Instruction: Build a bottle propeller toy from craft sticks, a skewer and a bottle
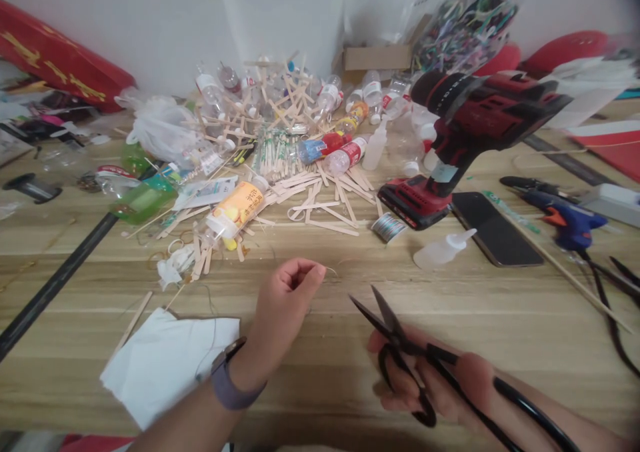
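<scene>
My left hand (290, 295), with a purple watch band on its wrist, is closed in a pinch on a thin pale thread (331, 270) whose short end sticks out past the fingertips. To its right, my right hand (440, 379) holds black-handled scissors (395, 335) with the fingers through and around the loops. The blades stand apart and point up and to the left, a short way from the thread and not touching it. A white cloth or paper (165, 365) lies left of my left forearm, with a thin dark thread over it.
A red cordless drill (465, 132) stands at the right, near a phone (497, 229), a squeeze bottle (443, 250), a thread spool (389, 227) and a blue glue gun (567, 219). Wooden sticks (333, 222) and plastic bottles (237, 209) are heaped at the back. A black bar (60, 279) lies left.
</scene>
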Tool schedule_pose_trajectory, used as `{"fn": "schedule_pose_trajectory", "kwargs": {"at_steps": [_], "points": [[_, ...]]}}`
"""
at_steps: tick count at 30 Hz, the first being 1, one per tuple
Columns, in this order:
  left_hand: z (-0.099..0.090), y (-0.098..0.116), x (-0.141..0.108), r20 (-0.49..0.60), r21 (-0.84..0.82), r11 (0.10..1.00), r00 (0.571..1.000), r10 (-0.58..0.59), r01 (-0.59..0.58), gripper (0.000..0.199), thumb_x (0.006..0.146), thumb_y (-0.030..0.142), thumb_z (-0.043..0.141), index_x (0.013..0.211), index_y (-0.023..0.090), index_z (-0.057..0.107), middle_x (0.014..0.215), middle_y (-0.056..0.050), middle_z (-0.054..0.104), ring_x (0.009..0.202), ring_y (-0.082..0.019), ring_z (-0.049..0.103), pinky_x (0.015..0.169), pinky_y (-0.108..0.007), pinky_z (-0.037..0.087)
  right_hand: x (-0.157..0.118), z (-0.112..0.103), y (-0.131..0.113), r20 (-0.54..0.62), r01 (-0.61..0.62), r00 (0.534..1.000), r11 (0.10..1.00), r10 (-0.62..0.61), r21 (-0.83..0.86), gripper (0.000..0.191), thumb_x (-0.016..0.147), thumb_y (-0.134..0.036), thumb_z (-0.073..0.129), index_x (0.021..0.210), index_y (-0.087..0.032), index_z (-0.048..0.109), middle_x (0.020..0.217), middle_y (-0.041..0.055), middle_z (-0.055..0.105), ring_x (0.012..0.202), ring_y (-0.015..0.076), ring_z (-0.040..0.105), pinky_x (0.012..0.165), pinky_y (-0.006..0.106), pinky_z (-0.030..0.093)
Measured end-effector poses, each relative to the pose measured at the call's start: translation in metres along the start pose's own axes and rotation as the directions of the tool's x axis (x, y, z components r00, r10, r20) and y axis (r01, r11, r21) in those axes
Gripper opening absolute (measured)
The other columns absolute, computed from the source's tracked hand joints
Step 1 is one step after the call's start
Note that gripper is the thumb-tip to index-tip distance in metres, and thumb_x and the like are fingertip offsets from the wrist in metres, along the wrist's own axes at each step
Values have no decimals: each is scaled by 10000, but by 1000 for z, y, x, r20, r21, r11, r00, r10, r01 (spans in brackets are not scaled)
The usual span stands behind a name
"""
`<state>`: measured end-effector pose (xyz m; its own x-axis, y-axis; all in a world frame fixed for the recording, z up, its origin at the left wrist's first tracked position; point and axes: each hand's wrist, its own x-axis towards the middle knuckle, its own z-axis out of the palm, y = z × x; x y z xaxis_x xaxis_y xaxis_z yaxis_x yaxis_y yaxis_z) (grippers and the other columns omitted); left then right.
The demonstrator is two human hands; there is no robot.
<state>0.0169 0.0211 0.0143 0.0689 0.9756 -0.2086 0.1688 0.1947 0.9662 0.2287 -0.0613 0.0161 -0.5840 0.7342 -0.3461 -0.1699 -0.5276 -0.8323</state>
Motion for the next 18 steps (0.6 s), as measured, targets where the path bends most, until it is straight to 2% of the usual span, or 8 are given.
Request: {"fn": "schedule_pose_trajectory", "kwargs": {"at_steps": [1, 3, 6, 11, 14, 16, 18], "points": [[0, 1, -1, -3, 21, 1000, 1000, 14, -14, 254, 797, 426, 631, 784, 175, 671, 600, 41, 538, 558, -103, 430, 513, -207, 341, 6, 4, 4, -22, -10, 1000, 994, 12, 111, 799, 647, -862, 471, 1135, -240, 584, 739, -21, 422, 623, 116, 433, 811, 394, 520], [0, 3, -3, -11, 81, 996, 999, 48, -47, 255, 808, 427, 614, 781, 179, 667, 635, 23, 580, 598, -123, 479, 541, -216, 373, 17, 11, 11, -9, -18, 1000, 980, 20, 198, 757, 679, -846, 459, 1104, -230, 575, 700, -44, 405, 551, 84, 354, 755, 356, 529], [1, 5, -6, -10, 172, 980, 995, 99, -96, 259, 821, 424, 586, 766, 183, 662, 642, 8, 611, 597, -139, 508, 545, -229, 389, 27, 20, 14, -27, -6, 1000, 969, 13, 247, 736, 665, -850, 466, 1029, -218, 566, 665, -65, 413, 504, 61, 322, 698, 308, 531], [4, 4, -11, 20, 263, 955, 991, 135, -136, 246, 848, 399, 553, 769, 193, 660, 619, 13, 615, 566, -135, 514, 528, -226, 385, 37, 30, 3, -111, 6, 993, 956, 27, 292, 684, 687, -830, 487, 938, -195, 542, 625, -78, 431, 469, 47, 333, 663, 302, 543], [5, 3, -13, 45, 283, 946, 987, 152, -158, 240, 858, 394, 550, 781, 198, 663, 649, 8, 643, 602, -140, 554, 557, -225, 404, 43, 31, 1, -191, 46, 982, 979, -7, 201, 684, 733, -824, 431, 939, -181, 541, 522, -106, 408, 365, 33, 293, 538, 276, 540], [4, 3, -13, 56, 291, 941, 985, 164, -174, 244, 865, 396, 545, 780, 200, 664, 629, 15, 628, 592, -137, 547, 554, -223, 398, 45, 29, 1, -260, 90, 963, 995, -74, 50, 676, 772, -803, 405, 963, -170, 547, 439, -129, 354, 297, 39, 263, 412, 228, 482], [3, 2, -13, 52, 284, 942, 984, 170, -178, 248, 864, 400, 548, 774, 200, 664, 604, 22, 600, 566, -130, 520, 535, -221, 382, 44, 24, -2, -320, 107, 938, 990, -131, -93, 675, 809, -784, 358, 983, -162, 554, 397, -140, 305, 263, 52, 251, 349, 207, 425]]}}
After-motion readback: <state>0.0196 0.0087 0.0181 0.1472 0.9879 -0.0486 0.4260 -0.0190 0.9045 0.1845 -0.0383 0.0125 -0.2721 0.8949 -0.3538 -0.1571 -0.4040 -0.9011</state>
